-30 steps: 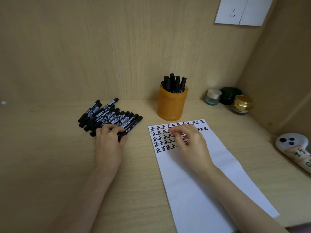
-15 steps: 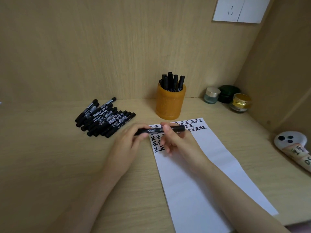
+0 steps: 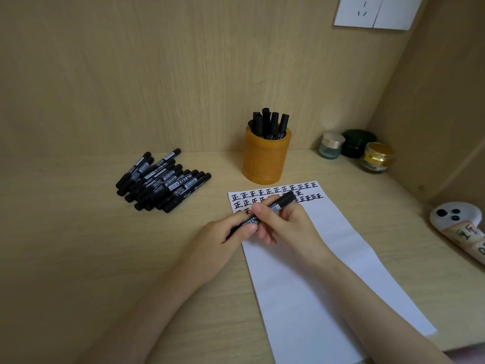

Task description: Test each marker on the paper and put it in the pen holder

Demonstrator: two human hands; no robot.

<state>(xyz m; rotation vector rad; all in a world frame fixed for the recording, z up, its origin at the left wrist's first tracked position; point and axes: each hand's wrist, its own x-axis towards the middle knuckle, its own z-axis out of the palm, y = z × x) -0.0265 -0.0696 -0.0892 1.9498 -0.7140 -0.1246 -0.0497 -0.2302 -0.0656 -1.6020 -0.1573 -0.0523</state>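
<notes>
One black marker (image 3: 282, 202) lies slanted across both hands above the top of the white paper (image 3: 322, 271). My left hand (image 3: 223, 240) grips its lower end and my right hand (image 3: 286, 227) grips its middle; the upper end points up and right. Rows of black test marks fill the paper's top edge. An orange pen holder (image 3: 266, 161) behind the paper holds several black markers. A pile of several black markers (image 3: 162, 182) lies on the desk to the left.
Three small jars (image 3: 357, 149) stand in the back right corner. A white ghost-shaped object (image 3: 456, 219) lies at the right edge. Wooden walls close in behind and on the right, with a wall socket (image 3: 375, 11) above.
My left hand lifted one marker from the pile and carried it right to the paper. My right hand took hold of it; the marker now slants with both hands drawn nearer me.
</notes>
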